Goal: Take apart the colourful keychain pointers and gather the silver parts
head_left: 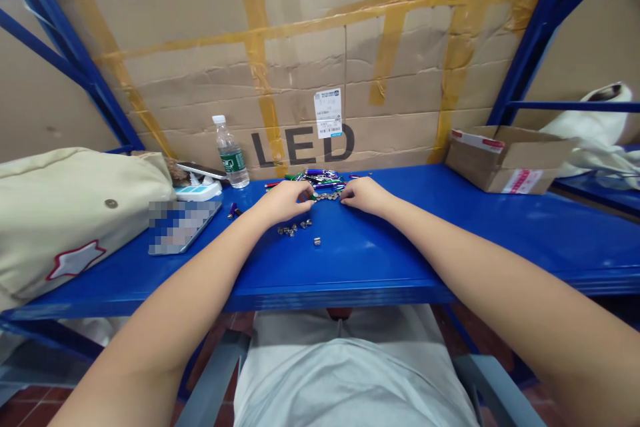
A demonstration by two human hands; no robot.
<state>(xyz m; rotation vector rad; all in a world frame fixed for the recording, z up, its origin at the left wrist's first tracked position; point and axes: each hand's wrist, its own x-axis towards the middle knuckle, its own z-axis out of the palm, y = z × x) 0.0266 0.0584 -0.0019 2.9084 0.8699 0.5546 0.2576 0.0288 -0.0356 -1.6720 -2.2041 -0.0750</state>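
A row of small silvery metal pieces [327,197] lies on the blue table between my two hands. At its left end my left hand [287,201] has its fingers curled, thumb and fingertips close together by a small green bit. My right hand [366,196] is at the right end, fingers bent and pinched at the last pieces. What either hand grips is too small to make out. Just behind the row is a pile of colourful pens [320,179]. Nearer to me lie several loose metal pieces [293,229] and a single one [317,241].
On the left are a cream bag [80,213], a phone-like slab [185,230], a white object [199,191] and a water bottle [233,159]. An open cardboard box [505,159] stands at the right. Large cardboard [300,80] closes off the back, between blue posts.
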